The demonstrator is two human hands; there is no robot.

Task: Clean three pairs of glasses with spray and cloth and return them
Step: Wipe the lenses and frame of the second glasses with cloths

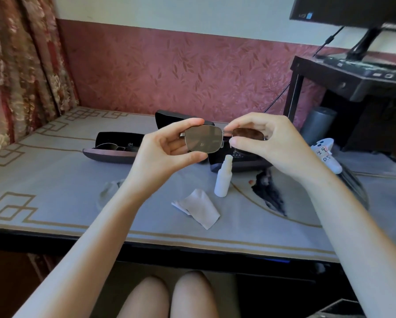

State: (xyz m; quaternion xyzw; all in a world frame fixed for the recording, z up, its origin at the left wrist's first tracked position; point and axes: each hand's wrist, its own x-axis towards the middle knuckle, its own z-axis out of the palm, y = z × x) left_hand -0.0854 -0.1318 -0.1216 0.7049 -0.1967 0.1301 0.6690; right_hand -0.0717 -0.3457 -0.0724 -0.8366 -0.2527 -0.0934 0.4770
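Far left, a floral red-and-cream curtain hangs beside the table, which is covered by a grey cloth with a gold line border.

Left of centre, an open dark hard-shell glasses case lies on the table. A pair of dark-framed glasses rests inside it.

At centre, above the table, both hands hold up a pair of metal-framed glasses with tinted square lenses. The left hand pinches the left lens rim, with the forefinger on the top edge and the thumb on the bottom edge. The remaining fingers are loosely curled behind the lens.

A second black case sits on the table behind the held pair.

Below the held pair, a crumpled pale grey cleaning cloth lies on the near part of the table. A small white spray bottle stands upright just right of it.

The right hand pinches the right lens between thumb and forefinger. Under it lies a black case with white printing.

Further right, a white handheld controller with handwritten labels rests on the table. A dark wooden stand carries a black monitor.
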